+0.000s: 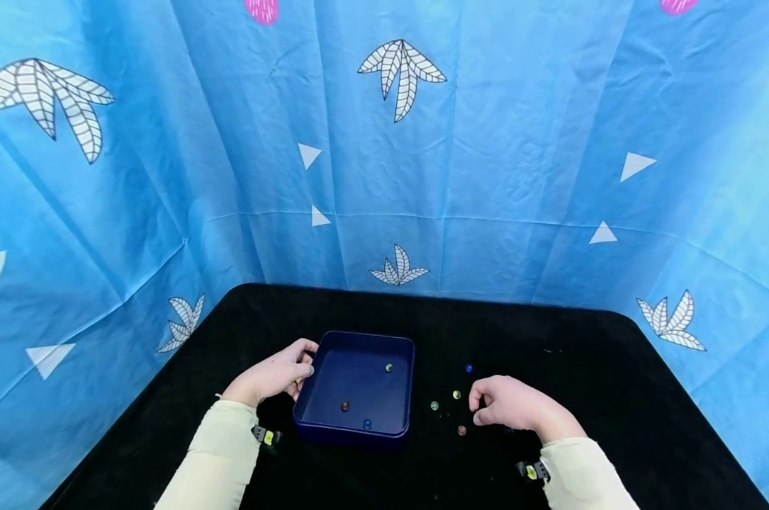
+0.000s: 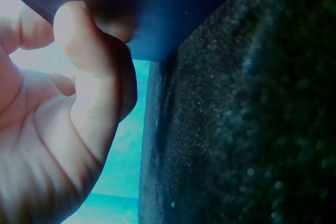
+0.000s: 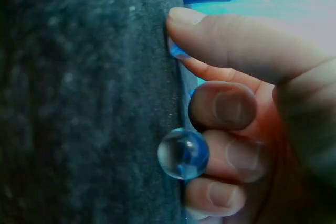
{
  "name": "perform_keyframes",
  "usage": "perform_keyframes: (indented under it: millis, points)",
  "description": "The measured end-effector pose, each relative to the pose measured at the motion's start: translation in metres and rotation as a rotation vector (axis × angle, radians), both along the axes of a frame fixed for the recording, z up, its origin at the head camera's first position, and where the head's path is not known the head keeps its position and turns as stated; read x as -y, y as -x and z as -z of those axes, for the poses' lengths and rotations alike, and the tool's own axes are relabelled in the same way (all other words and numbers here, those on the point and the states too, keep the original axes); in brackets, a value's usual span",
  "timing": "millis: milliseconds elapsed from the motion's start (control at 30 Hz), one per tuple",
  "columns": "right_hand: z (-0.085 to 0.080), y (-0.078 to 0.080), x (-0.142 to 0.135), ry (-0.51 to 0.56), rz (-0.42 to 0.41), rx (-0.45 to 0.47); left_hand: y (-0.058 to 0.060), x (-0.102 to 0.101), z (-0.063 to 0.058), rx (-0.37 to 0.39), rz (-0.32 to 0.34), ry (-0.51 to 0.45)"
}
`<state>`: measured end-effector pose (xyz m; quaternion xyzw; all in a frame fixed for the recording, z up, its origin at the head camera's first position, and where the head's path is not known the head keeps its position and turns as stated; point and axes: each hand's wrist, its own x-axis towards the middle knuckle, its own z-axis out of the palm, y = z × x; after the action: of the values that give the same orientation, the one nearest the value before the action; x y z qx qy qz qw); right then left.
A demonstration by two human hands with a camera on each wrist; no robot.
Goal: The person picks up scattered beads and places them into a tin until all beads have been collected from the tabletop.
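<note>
A shallow dark blue tray (image 1: 358, 382) lies on the black cloth, with a few marbles inside. My left hand (image 1: 281, 372) holds the tray by its left side; in the left wrist view the fingers (image 2: 94, 72) curl against its wall. To the right of the tray, my right hand (image 1: 512, 405) is low over the cloth, thumb and index finger brought together. Between their tips, in the right wrist view, part of a blue marble (image 3: 178, 51) shows; the fingers hide the rest. Nearer that camera, a clear marble with blue swirls (image 3: 184, 153) overlaps the other curled fingers.
Loose marbles lie between tray and right hand: a green one (image 1: 434, 406), a yellowish one (image 1: 457, 394), a brown one (image 1: 462, 430) and, farther back, a blue one (image 1: 469, 368). A blue patterned curtain (image 1: 486, 142) hangs around the black table (image 1: 588, 354).
</note>
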<state>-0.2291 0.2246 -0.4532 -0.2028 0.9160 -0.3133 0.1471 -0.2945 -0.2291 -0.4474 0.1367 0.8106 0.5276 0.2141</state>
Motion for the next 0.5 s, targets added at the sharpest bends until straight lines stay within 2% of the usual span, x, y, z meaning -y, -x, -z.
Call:
perform_keyframes:
  millis: [200, 500]
  points:
    - [0.0058, -0.0008, -0.0001, 0.012, -0.003, -0.011, -0.0024, 0.0007, 0.0027, 0.0, -0.004, 0.025]
    - [0.0009, 0.0002, -0.0024, 0.012, 0.004, -0.001, -0.0006, -0.0007, 0.0019, -0.012, 0.002, 0.016]
